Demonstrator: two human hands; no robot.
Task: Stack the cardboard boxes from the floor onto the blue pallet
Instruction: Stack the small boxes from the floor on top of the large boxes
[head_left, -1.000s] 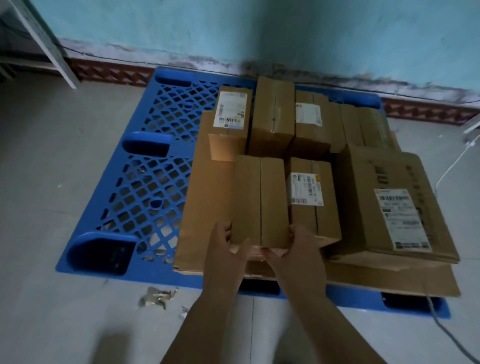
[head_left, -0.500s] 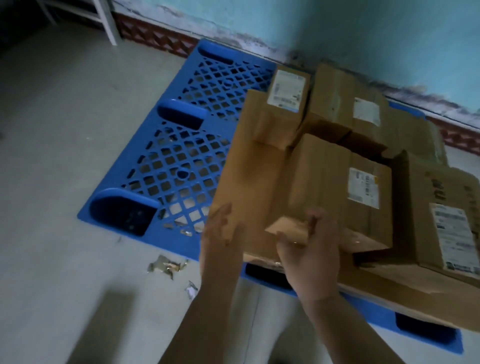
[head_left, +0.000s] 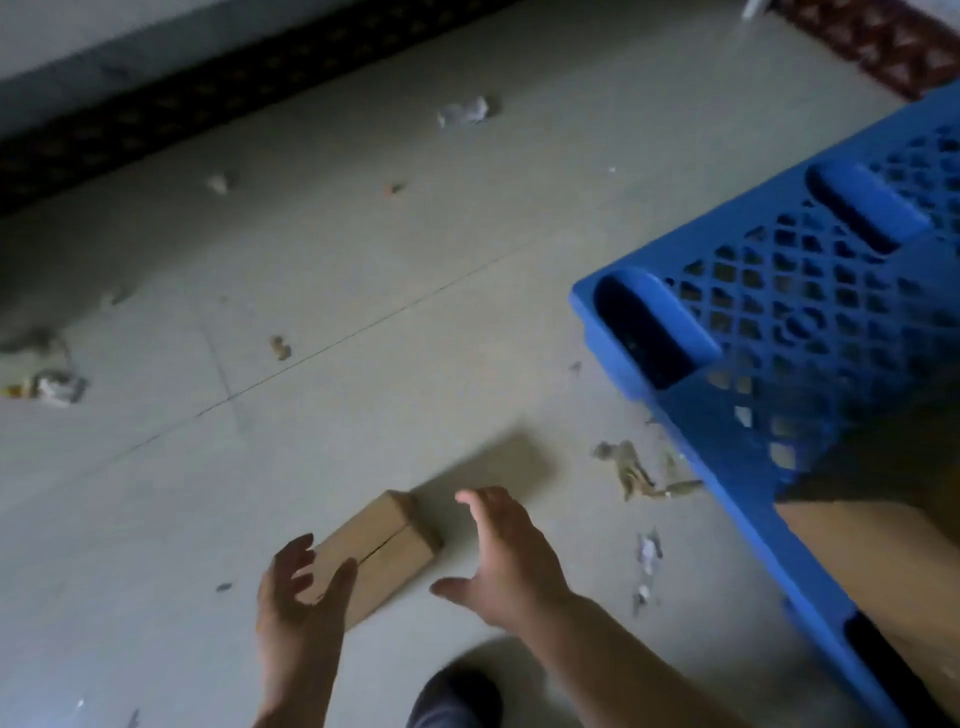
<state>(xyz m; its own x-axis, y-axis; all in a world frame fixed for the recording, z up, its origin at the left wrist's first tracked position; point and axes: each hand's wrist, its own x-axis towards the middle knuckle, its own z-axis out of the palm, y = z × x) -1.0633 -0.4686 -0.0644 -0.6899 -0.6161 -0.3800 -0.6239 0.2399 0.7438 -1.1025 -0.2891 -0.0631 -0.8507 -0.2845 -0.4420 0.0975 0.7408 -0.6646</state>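
Lying flat on floor, small brown cardboard box (head_left: 375, 553), top seam visible

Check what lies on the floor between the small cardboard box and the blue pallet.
Head view: torn scraps lie on the floor between the cardboard box and the blue pallet. The open right hand hangs over that stretch too.

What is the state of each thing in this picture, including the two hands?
small cardboard box: lying on the floor, flaps closed, not lifted
left hand: open, at the box's near end, contact unclear
right hand: open, beside the box, apart from it
blue pallet: on the floor, this corner bare
paper scraps: scattered on the floor
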